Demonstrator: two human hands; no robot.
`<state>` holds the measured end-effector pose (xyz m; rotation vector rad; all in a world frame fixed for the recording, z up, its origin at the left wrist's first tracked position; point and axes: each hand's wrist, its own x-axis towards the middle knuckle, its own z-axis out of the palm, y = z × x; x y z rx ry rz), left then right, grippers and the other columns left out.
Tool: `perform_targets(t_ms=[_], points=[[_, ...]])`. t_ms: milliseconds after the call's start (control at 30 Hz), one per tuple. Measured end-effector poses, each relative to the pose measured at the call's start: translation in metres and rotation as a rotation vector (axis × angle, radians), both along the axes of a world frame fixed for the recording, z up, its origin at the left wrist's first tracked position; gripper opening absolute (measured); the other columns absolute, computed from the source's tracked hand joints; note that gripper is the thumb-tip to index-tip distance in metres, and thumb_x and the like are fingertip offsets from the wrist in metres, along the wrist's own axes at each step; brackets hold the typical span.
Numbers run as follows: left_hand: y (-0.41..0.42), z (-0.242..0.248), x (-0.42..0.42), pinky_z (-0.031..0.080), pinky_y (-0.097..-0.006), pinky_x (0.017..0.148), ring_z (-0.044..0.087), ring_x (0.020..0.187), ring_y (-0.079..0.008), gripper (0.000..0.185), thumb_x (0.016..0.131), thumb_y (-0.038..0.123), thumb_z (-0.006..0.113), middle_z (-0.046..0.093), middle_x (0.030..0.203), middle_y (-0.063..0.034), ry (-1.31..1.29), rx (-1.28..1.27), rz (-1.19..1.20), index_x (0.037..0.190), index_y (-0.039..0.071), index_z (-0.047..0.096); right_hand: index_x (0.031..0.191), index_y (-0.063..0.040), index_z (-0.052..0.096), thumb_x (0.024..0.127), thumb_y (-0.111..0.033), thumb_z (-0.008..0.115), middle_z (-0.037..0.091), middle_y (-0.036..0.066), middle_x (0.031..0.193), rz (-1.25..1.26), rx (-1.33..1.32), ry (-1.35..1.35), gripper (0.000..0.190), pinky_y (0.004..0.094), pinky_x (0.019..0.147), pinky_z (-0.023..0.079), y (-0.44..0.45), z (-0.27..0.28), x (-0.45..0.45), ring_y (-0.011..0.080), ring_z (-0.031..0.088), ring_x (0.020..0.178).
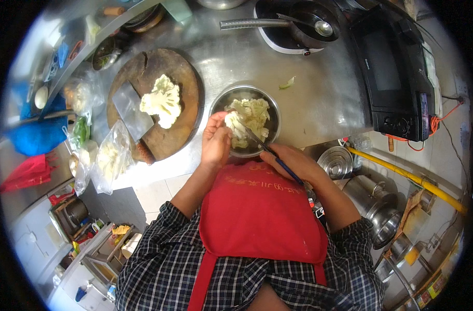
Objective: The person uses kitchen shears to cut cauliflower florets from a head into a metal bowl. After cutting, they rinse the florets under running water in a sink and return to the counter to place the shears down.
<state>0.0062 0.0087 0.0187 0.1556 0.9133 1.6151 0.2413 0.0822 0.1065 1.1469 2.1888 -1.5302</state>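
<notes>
A piece of cauliflower [235, 121] is pinched in my left hand [216, 140] over a round steel bowl [276, 112]. My right hand [291, 161] grips a knife [277, 156] with a dark blue handle, its narrow blade reaching to the held piece. Cut cauliflower florets [255, 112] lie in the bowl beneath. To the left, a larger cauliflower chunk [163, 102] rests on a round wooden chopping board [174, 142]. Beside that chunk lies a cleaver [132, 110], its wooden handle over the board's near edge.
A long-handled pan [308, 37] holding a ladle stands on a cooker at the upper right. A black microwave [390, 74] is at the right. Plastic bags of vegetables [114, 155] lie left of the board. A leaf scrap [287, 83] lies on the steel counter [322, 105].
</notes>
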Motion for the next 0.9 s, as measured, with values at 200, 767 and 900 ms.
perform_targets(t_ms=[200,767,900], points=[[-0.002,-0.007,0.009,0.054,-0.0309,0.101,0.068,0.112,-0.0154,0.022,0.105,-0.001,0.062,0.072,0.127,-0.0097,0.250,-0.074,-0.019,0.127,0.004,0.059,0.119,-0.005,0.068,0.110,-0.049,0.052,0.074,0.024,0.109,-0.002,0.016,-0.035,0.048,0.0495,0.094,0.053,-0.002,0.009,-0.006,0.0444,0.069,0.106],[0.005,0.017,0.025,0.057,-0.0275,0.086,0.067,0.096,-0.0121,0.026,0.107,-0.004,0.054,0.070,0.120,-0.0077,0.111,-0.207,0.067,0.131,0.005,0.059,0.114,0.000,0.067,0.112,-0.046,0.047,0.071,0.028,0.108,-0.037,0.038,0.035,0.050,0.0523,0.092,0.052,-0.007,-0.003,-0.004,0.0487,0.067,0.106],[0.005,0.019,0.024,0.057,-0.0285,0.089,0.067,0.097,-0.0129,0.025,0.107,-0.004,0.054,0.071,0.118,-0.0080,0.104,-0.218,0.058,0.130,0.004,0.059,0.110,0.000,0.069,0.112,-0.044,0.049,0.072,0.029,0.105,-0.021,0.075,0.035,0.049,0.0520,0.089,0.053,-0.007,-0.006,-0.006,0.0491,0.067,0.103]])
